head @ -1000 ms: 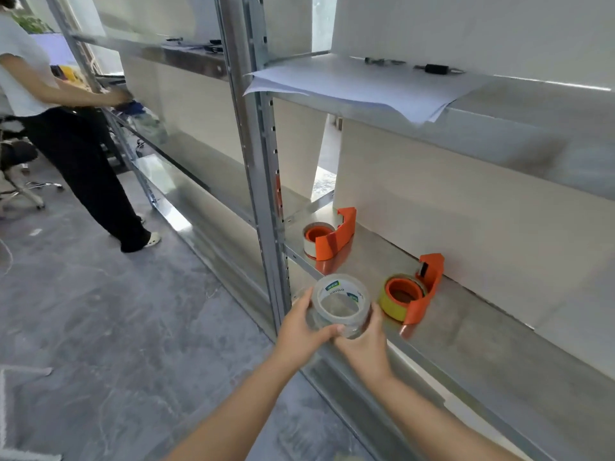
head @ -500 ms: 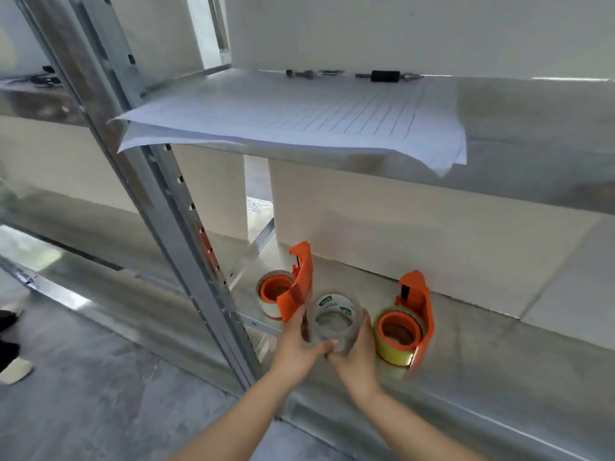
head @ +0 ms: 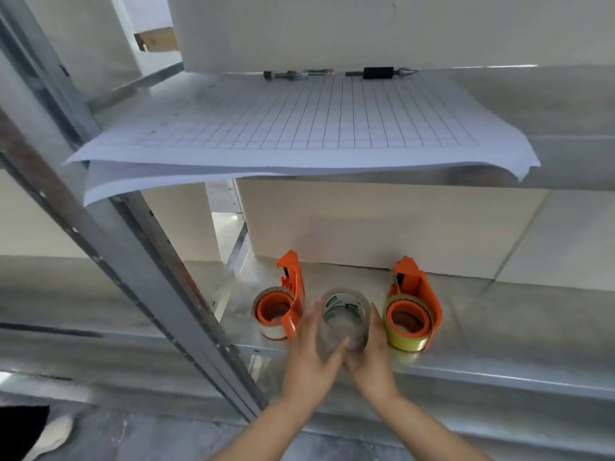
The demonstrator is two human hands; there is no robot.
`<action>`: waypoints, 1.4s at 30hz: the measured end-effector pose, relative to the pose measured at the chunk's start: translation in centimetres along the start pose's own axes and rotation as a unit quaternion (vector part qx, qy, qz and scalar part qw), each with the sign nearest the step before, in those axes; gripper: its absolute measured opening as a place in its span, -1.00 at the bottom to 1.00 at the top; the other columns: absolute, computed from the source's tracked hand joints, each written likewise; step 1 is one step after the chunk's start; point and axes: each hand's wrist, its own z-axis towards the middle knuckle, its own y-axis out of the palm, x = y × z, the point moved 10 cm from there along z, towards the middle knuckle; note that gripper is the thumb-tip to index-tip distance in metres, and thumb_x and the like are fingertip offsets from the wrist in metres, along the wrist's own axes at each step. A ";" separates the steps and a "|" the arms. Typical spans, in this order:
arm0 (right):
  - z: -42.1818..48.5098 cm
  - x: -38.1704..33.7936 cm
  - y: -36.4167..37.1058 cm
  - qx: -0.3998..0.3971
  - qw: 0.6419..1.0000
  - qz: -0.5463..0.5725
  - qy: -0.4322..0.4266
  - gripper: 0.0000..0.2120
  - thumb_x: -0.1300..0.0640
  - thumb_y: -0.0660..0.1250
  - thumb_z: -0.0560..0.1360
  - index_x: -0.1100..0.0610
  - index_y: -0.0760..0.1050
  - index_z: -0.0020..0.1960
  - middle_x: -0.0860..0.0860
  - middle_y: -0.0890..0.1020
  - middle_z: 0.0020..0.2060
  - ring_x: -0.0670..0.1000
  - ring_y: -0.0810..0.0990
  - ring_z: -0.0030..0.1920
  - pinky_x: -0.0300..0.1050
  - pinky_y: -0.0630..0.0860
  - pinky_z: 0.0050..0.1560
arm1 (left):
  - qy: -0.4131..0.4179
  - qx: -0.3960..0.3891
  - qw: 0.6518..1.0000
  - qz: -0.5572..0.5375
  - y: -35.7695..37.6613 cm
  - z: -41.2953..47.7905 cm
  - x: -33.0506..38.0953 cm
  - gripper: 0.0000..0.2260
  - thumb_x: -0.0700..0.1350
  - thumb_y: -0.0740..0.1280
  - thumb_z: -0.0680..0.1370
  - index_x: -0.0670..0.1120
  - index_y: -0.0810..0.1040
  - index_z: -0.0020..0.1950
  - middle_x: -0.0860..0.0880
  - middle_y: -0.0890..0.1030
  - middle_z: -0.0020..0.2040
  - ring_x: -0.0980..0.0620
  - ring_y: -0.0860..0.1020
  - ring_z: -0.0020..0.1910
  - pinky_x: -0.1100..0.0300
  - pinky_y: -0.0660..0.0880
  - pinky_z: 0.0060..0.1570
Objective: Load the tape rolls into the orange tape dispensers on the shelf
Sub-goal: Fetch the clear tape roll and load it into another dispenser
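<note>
Left hand (head: 307, 361) | right hand (head: 372, 359) — both cupped around clear tape roll (head: 346, 314) — palms facing

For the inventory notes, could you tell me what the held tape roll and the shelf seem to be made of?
Clear tape roll: glossy transparent plastic film; the hands show through it. Shelf: probably galvanised steel, grey with dull, blurry reflections.

The clear tape roll (head: 345, 316) is motion-blurred, its label unreadable, its near lower rim hidden behind the left hand (head: 307, 359) and right hand (head: 369, 357). Both forearms run off the frame at 6 o'clock. At 8 o'clock, a shoe (head: 50, 434) is cropped and blurred
</note>
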 end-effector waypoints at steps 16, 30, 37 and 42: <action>2.2 -6.1 11.1 -0.121 0.925 -0.339 -0.119 -0.81 0.08 0.24 0.47 0.09 0.49 0.05 0.01 0.27 0.42 0.11 0.44 0.23 -0.10 0.46 0.05 | -0.308 -0.006 0.951 -0.019 -6.6 3.5 -10.5 -0.81 -0.10 0.32 0.48 -0.08 0.50 0.08 -0.07 0.61 0.02 -0.08 0.55 0.03 -0.02 0.48 0.15; 3.6 -8.9 7.0 -0.033 0.968 -0.219 -0.121 -0.80 -0.03 0.40 0.32 0.06 0.48 -0.20 -0.05 0.51 0.04 -0.04 0.44 0.06 -0.07 0.38 0.07 | -0.436 0.001 0.721 -0.539 -3.5 4.0 -8.7 -0.69 0.04 0.12 0.62 -0.18 0.48 0.08 -0.18 0.66 -0.12 -0.09 0.63 -0.19 0.00 0.56 -0.07; 5.9 -7.9 5.9 -0.101 0.993 0.033 0.045 -0.90 0.22 0.45 0.37 0.14 0.53 -0.22 -0.08 0.59 -0.33 -0.14 0.53 -0.30 -0.32 0.41 -0.20 | -0.408 0.059 0.765 -0.494 -5.3 4.8 -9.4 -0.66 0.09 0.15 0.60 -0.17 0.48 0.08 -0.15 0.66 -0.22 -0.11 0.64 -0.30 0.03 0.58 -0.32; 10.5 -7.0 -0.3 0.003 0.998 -0.046 0.053 -0.93 0.20 0.37 0.42 0.08 0.55 -0.11 -0.14 0.64 -0.28 -0.15 0.59 -0.24 -0.41 0.45 -0.27 | -0.336 0.058 0.839 -0.423 -7.1 5.8 -8.6 -0.72 0.04 0.12 0.62 -0.08 0.50 0.15 -0.19 0.63 0.00 -0.17 0.61 -0.11 0.01 0.57 -0.16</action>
